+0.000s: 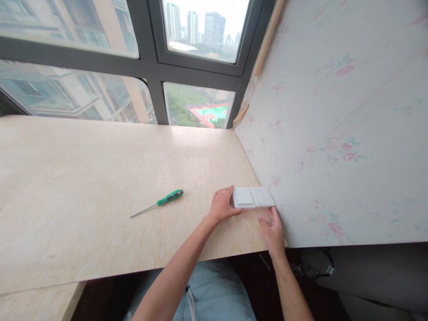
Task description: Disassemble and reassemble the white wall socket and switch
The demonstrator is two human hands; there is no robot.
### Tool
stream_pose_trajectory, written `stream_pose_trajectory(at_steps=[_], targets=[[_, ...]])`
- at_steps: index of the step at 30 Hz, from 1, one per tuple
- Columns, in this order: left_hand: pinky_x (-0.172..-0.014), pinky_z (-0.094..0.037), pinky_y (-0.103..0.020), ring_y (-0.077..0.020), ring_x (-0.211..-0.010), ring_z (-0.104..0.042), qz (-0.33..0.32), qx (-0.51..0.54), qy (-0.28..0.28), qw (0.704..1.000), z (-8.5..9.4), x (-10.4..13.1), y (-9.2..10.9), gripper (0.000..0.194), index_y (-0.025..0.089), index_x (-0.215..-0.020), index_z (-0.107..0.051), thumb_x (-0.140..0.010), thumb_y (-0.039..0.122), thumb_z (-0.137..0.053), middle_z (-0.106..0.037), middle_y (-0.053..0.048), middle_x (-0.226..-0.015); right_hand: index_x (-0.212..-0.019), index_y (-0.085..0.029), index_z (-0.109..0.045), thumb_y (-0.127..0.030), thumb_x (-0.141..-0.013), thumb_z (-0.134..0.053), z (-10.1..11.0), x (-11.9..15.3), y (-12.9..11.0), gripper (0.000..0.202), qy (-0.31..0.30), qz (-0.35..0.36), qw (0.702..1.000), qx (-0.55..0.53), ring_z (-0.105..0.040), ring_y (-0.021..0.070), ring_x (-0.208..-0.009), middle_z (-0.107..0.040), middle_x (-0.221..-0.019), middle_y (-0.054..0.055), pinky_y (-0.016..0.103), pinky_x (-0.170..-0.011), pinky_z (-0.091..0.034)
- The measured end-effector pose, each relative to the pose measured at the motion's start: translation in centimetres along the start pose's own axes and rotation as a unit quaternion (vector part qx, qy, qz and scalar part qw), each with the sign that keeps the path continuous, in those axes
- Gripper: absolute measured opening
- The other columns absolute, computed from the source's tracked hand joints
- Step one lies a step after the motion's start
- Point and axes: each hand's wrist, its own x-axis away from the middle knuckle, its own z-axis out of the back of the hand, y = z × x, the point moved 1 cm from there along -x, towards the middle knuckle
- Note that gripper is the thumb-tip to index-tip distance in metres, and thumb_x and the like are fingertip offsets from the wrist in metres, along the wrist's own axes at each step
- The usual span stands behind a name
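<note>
Switch plate [253, 197] lies between curled left hand [222, 206] and flat right hand [273, 229]; both touching.

screwdriver [170, 196] green-black handle | switch plate [253, 197] white | countertop [100, 187] beige marbled | wall [334, 133] pale (pink florals)

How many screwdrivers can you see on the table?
1. The green-handled screwdriver lies on the table, left of both hands and touched by neither. No others show.
</note>
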Motion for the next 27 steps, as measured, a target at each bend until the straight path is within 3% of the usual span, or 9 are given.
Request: stream_pose_trajectory(at_steps=[13,20,27], targets=[[-0.114,-0.036,-0.052,-0.0363,-0.133,-0.052,0.002,-0.015,0.008,1.0,-0.2,0.1,0.3,0.092,0.013,-0.145,-0.043,-0.068,0.045,-0.083,-0.057,-0.019,-0.143,-0.152,-0.012,-0.039,-0.048,-0.076,-0.065,-0.3,0.5,-0.7,0.088,0.026,-0.006,0.999,-0.024,-0.058,0.0324,-0.128,-0.048,-0.152,0.022,0.045,-0.107,-0.045],[-0.115,-0.036,-0.053,-0.0362,-0.134,-0.051,-0.012,-0.019,0.01,1.0,-0.3,0.3,0.4,0.093,0.014,-0.147,-0.04,-0.07,0.047,-0.081,-0.056,-0.019,-0.143,-0.141,-0.013,-0.049,-0.044,-0.08,-0.061,-0.7,2.5,-1.6,0.07,0.064,0.021,0.997,-0.037,-0.063,0.0295,-0.118,-0.059,-0.138,0.021,0.044,-0.1,-0.049],[-0.119,-0.033,-0.054,-0.0368,-0.146,-0.038,-0.02,0.01,-0.023,0.999,0.3,1.0,-0.9,0.108,0.011,-0.154,-0.023,-0.072,0.048,-0.082,-0.036,-0.025,-0.157,-0.12,-0.016,-0.062,-0.042,-0.081,-0.06,-1.9,4.7,-2.9,0.047,0.047,0.058,0.996,-0.047,-0.065,0.0281,-0.111,-0.067,-0.119,0.015,0.044,-0.097,-0.051]])
